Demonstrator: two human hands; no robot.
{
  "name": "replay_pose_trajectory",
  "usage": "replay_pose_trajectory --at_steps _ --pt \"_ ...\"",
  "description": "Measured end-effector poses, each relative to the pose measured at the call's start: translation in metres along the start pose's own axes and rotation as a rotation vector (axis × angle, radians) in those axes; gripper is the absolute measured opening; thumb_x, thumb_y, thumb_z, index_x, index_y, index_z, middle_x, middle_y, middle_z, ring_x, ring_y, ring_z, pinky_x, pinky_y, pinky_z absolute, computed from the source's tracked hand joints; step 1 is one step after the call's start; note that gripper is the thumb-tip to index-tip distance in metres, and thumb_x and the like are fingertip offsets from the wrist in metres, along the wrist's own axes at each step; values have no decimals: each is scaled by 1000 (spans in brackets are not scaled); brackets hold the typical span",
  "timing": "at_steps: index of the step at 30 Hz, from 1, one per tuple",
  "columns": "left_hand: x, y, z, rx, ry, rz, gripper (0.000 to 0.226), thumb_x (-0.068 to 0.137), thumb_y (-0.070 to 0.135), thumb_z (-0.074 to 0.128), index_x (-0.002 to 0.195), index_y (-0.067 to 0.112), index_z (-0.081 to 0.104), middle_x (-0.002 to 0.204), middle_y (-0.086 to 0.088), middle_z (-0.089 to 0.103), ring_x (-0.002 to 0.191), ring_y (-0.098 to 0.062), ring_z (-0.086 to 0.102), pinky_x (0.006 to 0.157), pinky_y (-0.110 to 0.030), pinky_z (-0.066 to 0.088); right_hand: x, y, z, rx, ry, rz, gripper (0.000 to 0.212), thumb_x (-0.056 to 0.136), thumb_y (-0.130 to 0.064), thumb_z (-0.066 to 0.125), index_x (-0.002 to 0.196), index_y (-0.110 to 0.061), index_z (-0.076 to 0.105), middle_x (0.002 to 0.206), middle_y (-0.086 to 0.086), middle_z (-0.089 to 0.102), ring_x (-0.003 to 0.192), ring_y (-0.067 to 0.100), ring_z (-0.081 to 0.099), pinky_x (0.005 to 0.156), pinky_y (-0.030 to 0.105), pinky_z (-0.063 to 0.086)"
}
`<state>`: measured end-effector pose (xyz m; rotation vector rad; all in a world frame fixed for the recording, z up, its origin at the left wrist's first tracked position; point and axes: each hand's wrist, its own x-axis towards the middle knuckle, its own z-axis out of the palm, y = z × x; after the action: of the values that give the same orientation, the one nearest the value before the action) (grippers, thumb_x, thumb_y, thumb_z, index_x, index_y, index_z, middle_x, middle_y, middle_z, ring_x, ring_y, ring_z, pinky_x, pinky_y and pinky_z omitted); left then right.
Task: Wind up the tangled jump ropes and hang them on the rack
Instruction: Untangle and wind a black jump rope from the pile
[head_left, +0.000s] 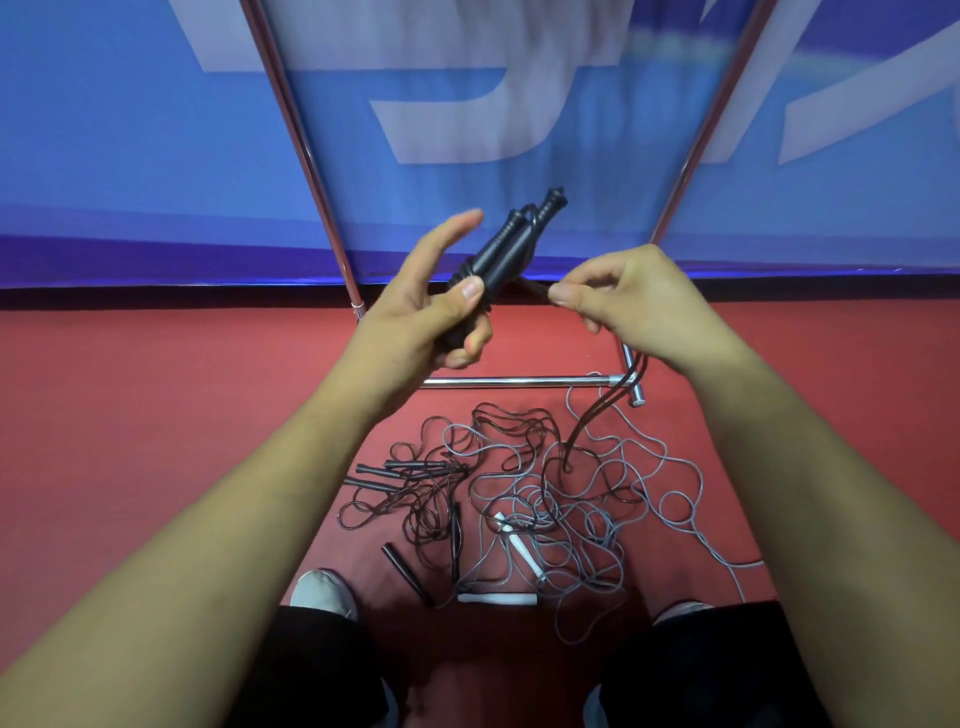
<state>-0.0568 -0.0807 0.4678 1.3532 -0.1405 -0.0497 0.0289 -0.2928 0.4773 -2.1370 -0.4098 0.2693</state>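
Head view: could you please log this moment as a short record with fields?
left hand: grips pair of black plastic jump-rope handles, cord wrapped round them
right hand: pinches thin black cord trailing down to pile
floor: tangled pile of black and grey ropes, white plastic handles among them
rack: chrome tube frame beyond pile

Dim, even indoor light, blurred blue banner (156, 130) at top, wide-angle bending at edges

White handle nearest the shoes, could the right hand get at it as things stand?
Probably not yet: the right hand pinches the black rope, so it is busy. The white handle lies uncovered below, with grey rope looped beside it.
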Motion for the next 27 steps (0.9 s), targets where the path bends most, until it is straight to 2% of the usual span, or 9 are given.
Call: replay_pose_trajectory --at_steps 2,4,6,9,13,15,19,23,27 --pt "2 0 -3 -15 45 -10 44 97 12 51 140 20 49 70 -12 46 55 -18 44 50 -25 30 -2 0 -1 -22 -12 -27 15 89 -33 72 77 -24 74 52 -7 61 47 6 42 49 23 33" --pt "5 -1 -7 -25 97 -33 43 93 14 53 136 19 54 77 -14 46 57 -19 46 50 -25 31 -3 0 -2 -46 -48 -52 12 91 -26 71 80 -21 74 54 -14 62 46 1 45 51 17 35" --pt "6 -3 -13 3 109 -44 41 93 16 53 133 21 56 75 -13 47 57 -19 47 51 -25 33 -5 0 -1 -68 -115 -51 10 93 -19 68 85 -15 72 56 -14 62 45 -1 48 50 11 35" --pt "7 -6 -15 57 110 -41 36 95 17 53 131 21 54 73 -14 49 56 -20 45 52 -24 34 -5 1 0 -79 -173 -49 10 97 -15 61 93 -15 70 63 -7 66 48 7 45 52 25 39" --pt "9 -7 -17 159 151 -53 21 93 25 53 114 20 51 61 -6 56 53 -20 43 53 -22 39 -7 -2 -2 -60 -200 -48 15 99 -12 55 90 -15 66 65 -3 67 54 11 54 56 26 44" --pt "9 -8 -18 176 160 -59 20 93 25 54 111 18 48 61 -4 57 54 -21 44 53 -24 38 -8 -3 1 32 -244 -7 15 101 -10 53 92 -9 65 63 -2 64 53 12 53 56 25 44" --pt "9 -9 -23 230 191 -40 14 100 17 52 111 15 44 62 -1 60 55 -21 47 58 -32 34 -9 -3 3 262 -300 122 9 101 -10 54 96 -4 59 62 3 58 47 12 37 50 26 35" --pt "9 -7 -32 305 262 -30 13 104 6 48 111 16 41 65 -1 62 53 -19 50 57 -28 39 -10 -4 2 215 -249 116 6 93 -9 67 91 -8 61 63 2 64 49 13 40 48 22 35" --pt "10 -7 -33 387 286 -30 19 103 4 49 105 21 40 69 -4 63 52 -16 53 55 -24 41 -10 -4 3 72 -177 87 12 96 -15 63 89 -8 68 63 1 62 52 12 52 54 24 45"
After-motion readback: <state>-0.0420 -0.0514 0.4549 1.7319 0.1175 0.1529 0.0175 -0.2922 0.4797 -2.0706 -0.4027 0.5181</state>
